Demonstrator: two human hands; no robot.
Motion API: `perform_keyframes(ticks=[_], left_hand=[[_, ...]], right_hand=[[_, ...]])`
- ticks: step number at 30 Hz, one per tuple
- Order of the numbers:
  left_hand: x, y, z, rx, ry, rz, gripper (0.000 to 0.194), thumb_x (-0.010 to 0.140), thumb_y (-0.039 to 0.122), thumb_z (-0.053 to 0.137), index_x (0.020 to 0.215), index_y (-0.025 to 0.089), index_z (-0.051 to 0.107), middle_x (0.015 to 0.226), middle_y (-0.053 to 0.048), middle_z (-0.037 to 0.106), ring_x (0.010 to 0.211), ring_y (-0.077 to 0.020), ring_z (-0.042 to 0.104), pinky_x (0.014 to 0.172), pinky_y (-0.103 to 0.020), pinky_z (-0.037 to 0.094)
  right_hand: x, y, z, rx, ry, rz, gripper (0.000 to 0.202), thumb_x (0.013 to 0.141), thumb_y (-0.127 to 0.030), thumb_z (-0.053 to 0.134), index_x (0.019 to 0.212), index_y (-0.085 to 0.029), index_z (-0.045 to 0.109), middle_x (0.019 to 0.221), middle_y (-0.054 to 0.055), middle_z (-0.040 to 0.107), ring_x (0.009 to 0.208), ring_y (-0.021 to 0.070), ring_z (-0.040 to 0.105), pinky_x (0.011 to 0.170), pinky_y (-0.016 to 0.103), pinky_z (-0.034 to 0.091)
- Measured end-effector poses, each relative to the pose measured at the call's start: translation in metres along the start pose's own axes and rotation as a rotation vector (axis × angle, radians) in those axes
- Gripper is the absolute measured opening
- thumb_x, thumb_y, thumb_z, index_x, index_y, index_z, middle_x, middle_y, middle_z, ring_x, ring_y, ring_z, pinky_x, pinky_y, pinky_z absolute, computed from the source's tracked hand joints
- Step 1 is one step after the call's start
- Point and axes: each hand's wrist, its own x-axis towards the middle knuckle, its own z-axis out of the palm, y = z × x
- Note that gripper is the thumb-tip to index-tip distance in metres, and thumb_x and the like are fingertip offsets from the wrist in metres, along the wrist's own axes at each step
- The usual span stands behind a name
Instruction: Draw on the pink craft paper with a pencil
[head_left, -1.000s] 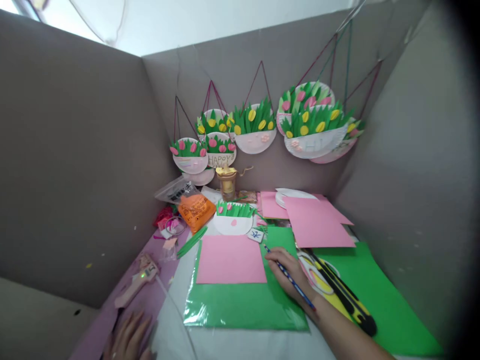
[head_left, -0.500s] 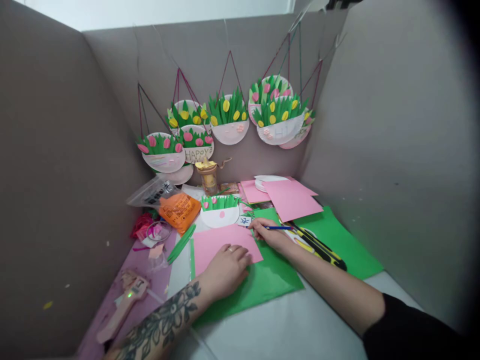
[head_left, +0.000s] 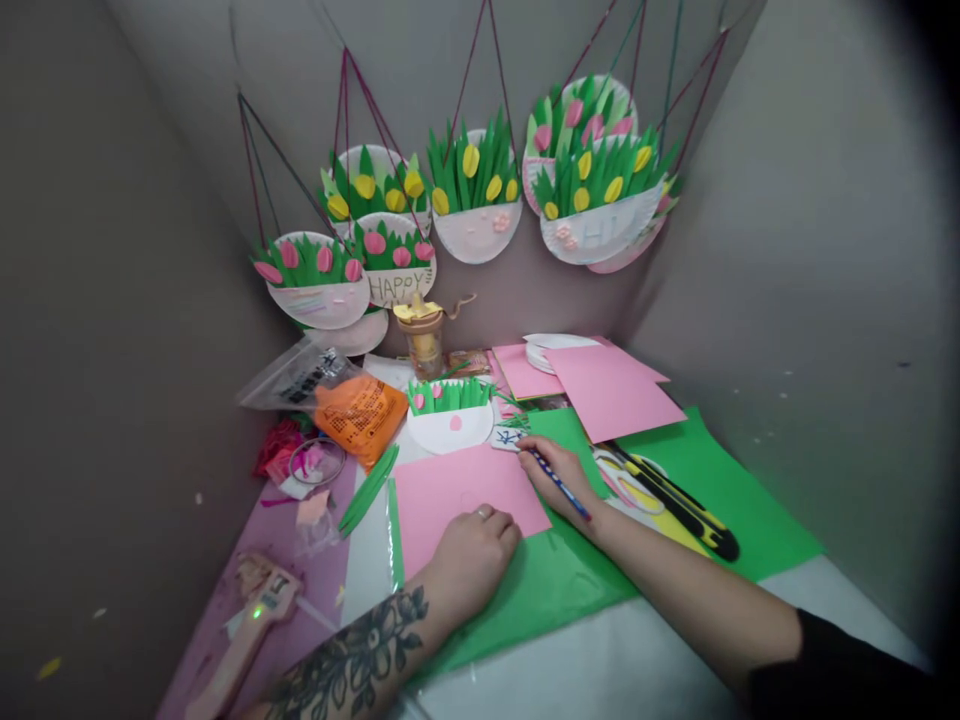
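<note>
My right hand [head_left: 568,467] is closed around a blue patterned pencil [head_left: 571,496], which slants back toward the wrist. Its front end is at a small white card [head_left: 507,437] with dark blue marks. My left hand [head_left: 474,557] lies palm down over the lower edge of a pink paper sheet [head_left: 442,485], fingers bent and partly hidden, a ring on one. A faint round outline shows on that sheet. Green sheets in a clear sleeve [head_left: 559,570] lie beneath it. Just behind is a half paper plate [head_left: 431,428] with green paper grass and pink paper flowers.
Left are an orange packet [head_left: 364,412], green paper strips [head_left: 369,490] and a glue gun [head_left: 251,625] with a lit green light. Right lie a black-and-yellow cutter [head_left: 679,505], scissors [head_left: 626,480] and pink sheets [head_left: 615,385]. Plate baskets [head_left: 480,228] hang on the back wall.
The view has tilted down and moved closer. My right hand has turned the pencil from nearly level to slanting. My left hand's fingers look more bent on the pink sheet.
</note>
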Motion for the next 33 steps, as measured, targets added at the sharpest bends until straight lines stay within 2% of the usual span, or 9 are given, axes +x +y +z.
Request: perform_keyframes(ticks=[3,7,11,15,20,26,33], left_hand=[[-0.002,0.008,0.0,0.026,-0.014,-0.028,0.023,0.087,0.014,0.043,0.107,0.011,0.054,0.106,-0.012,0.06,0.094,-0.0213,0.055,0.078,-0.034,0.049],[-0.007,0.023,0.003,0.079,-0.054,-0.08,0.028,0.084,0.01,0.044,0.111,0.005,0.051,0.111,-0.019,0.058,0.097,-0.0253,0.057,0.074,-0.037,0.051],[-0.013,0.033,0.009,0.124,-0.085,-0.075,0.029,0.084,0.012,0.045,0.111,0.003,0.05,0.107,-0.021,0.058,0.095,-0.0275,0.058,0.068,-0.037,0.052],[-0.015,0.038,0.015,0.187,-0.086,-0.099,0.029,0.085,0.013,0.043,0.112,0.004,0.049,0.104,-0.02,0.058,0.09,-0.0273,0.06,0.062,-0.037,0.053],[-0.016,0.038,0.012,0.219,-0.069,-0.083,0.029,0.085,0.014,0.045,0.113,0.005,0.047,0.104,-0.018,0.057,0.09,-0.0252,0.059,0.062,-0.035,0.052],[-0.017,0.037,0.001,0.178,-0.097,-0.081,0.02,0.085,0.014,0.045,0.103,0.009,0.051,0.095,-0.013,0.058,0.082,-0.0228,0.058,0.059,-0.034,0.05],[-0.018,0.038,-0.001,0.158,-0.084,-0.079,0.018,0.087,0.014,0.041,0.101,0.009,0.051,0.091,-0.012,0.057,0.08,-0.0226,0.056,0.059,-0.033,0.048]], right_hand=[[-0.006,-0.005,-0.001,-0.155,-0.022,-0.152,0.019,0.084,-0.026,0.048,0.096,-0.019,0.06,0.095,0.007,0.063,0.089,0.0198,0.058,0.082,0.035,0.046],[-0.012,-0.01,0.0,-0.201,-0.067,-0.171,0.021,0.082,-0.024,0.049,0.1,-0.018,0.059,0.099,0.009,0.062,0.091,0.0208,0.058,0.082,0.035,0.045],[-0.011,-0.016,-0.001,-0.066,-0.096,-0.028,0.019,0.081,-0.029,0.05,0.094,-0.017,0.058,0.09,0.006,0.062,0.084,0.0198,0.058,0.078,0.034,0.045],[-0.011,-0.023,-0.005,0.221,-0.15,0.18,0.025,0.082,-0.039,0.049,0.095,-0.019,0.055,0.085,0.003,0.061,0.075,0.0169,0.057,0.066,0.029,0.045],[-0.015,-0.024,-0.006,0.375,-0.119,0.283,0.031,0.074,-0.041,0.059,0.094,-0.02,0.052,0.073,-0.001,0.058,0.064,0.0144,0.053,0.058,0.025,0.04],[-0.018,-0.02,-0.002,0.386,-0.098,0.212,0.029,0.071,-0.031,0.062,0.096,-0.022,0.051,0.083,0.003,0.06,0.074,0.0169,0.058,0.067,0.029,0.045],[-0.022,-0.019,-0.002,0.204,-0.087,0.039,0.022,0.072,-0.022,0.056,0.093,-0.021,0.054,0.083,0.003,0.056,0.072,0.0148,0.055,0.066,0.028,0.045]])
